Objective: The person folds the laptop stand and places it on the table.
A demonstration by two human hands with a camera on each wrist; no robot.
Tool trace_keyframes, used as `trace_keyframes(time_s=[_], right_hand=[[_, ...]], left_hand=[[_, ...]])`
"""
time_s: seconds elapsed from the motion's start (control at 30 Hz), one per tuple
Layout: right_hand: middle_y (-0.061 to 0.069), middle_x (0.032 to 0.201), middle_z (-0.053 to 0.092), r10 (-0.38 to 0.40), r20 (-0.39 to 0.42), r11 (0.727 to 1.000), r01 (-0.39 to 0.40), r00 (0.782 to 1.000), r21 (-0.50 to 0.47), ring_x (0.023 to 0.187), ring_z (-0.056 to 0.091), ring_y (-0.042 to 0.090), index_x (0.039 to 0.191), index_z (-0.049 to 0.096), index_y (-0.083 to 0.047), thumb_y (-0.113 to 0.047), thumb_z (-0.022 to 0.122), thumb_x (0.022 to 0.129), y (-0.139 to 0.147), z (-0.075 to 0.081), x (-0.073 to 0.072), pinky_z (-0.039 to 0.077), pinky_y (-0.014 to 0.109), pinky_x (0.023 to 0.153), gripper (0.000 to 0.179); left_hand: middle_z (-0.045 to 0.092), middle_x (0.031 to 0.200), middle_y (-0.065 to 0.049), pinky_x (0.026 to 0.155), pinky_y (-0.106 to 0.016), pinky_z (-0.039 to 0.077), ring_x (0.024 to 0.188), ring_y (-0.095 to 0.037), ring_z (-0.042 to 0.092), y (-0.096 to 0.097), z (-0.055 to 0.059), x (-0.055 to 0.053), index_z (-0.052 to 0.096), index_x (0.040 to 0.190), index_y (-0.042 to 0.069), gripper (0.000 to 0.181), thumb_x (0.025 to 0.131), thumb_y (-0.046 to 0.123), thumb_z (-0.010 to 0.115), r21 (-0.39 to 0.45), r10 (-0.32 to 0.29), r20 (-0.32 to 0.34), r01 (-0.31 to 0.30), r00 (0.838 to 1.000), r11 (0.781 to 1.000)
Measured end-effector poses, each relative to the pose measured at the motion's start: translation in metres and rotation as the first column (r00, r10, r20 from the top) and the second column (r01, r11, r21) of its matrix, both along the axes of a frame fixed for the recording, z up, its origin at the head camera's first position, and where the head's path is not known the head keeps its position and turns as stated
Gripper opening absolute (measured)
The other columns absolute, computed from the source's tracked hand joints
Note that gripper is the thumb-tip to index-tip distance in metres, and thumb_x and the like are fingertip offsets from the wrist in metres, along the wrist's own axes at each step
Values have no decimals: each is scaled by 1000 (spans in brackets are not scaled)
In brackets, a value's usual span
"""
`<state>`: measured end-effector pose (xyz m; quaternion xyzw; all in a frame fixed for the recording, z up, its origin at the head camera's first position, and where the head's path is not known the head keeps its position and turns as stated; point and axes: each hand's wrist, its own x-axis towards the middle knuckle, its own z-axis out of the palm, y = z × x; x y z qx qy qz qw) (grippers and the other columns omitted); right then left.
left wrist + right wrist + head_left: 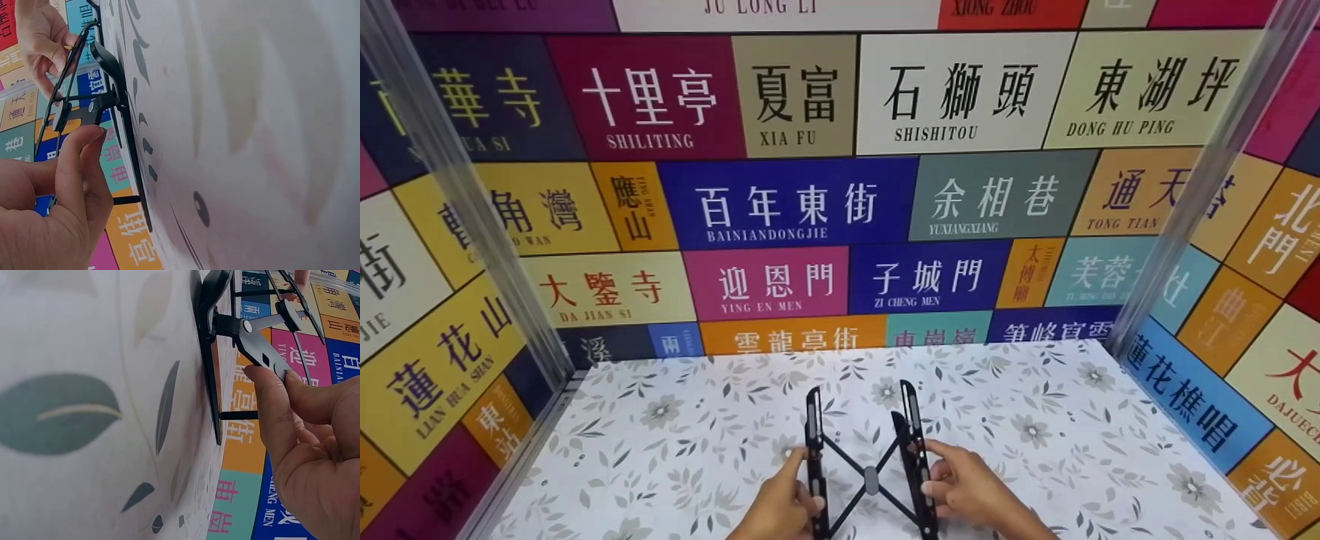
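A black folding laptop stand (871, 480) stands on the table, its two side rails upright and apart, joined by crossed bars with a grey oval hub. My left hand (780, 495) holds the left rail between thumb and fingers. On the other side, my right hand (971, 487) grips the right rail the same way. In the left wrist view, the left hand's thumb and fingers (67, 197) pinch a flat arm of the stand near its hinge. The right wrist view shows the right hand (315, 433) pinching the matching arm, with the stand's base (211, 388) against the tabletop.
A white cloth with grey leaves and flowers covers the table (660, 450). Behind it and at both sides rise walls (780, 202) of coloured panels with Chinese lettering. Clear upright posts (1177, 187) stand at the two back corners.
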<state>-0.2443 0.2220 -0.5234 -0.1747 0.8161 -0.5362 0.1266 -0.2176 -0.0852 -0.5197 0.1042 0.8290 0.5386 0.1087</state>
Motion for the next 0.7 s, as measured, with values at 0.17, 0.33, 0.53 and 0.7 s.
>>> trace_keyframes(time_s=[0.17, 0.33, 0.53, 0.7], right_hand=[[9, 75, 59, -6, 20, 1000, 6, 1000, -14, 70, 63, 22, 132, 49, -11, 0, 66, 83, -2, 2, 1, 57, 39, 58, 53], [9, 74, 58, -4, 20, 1000, 4, 1000, -14, 69, 63, 22, 130, 51, -12, 2, 66, 82, -5, 3, 2, 57, 39, 57, 52], [11, 76, 59, -12, 10, 1000, 12, 1000, -25, 71, 63, 24, 132, 48, -10, 3, 65, 81, -7, 3, 5, 57, 39, 57, 55], [10, 76, 59, -15, 20, 999, 16, 1000, -42, 72, 63, 24, 133, 47, -9, 2, 66, 82, -8, 2, 5, 57, 40, 59, 56]], left_hand=[[58, 65, -7, 51, -32, 52, 56, -21, 59, 0, 0, 0, 36, 138, 14, 67, 80, -3, 66, -3, 5, -2, -5, 1000, 1000], [58, 64, -6, 50, -31, 51, 54, -19, 57, 1, 0, 1, 37, 137, 13, 67, 79, -4, 66, -13, 10, -32, -10, 999, 1000], [59, 64, -6, 49, -30, 50, 52, -18, 57, 3, 0, 2, 37, 137, 15, 67, 79, -2, 67, 2, 17, -33, -17, 999, 1000], [59, 64, -6, 48, -30, 51, 52, -18, 58, 4, -1, 2, 37, 137, 16, 67, 80, 0, 67, 7, 18, -28, -18, 999, 1000]])
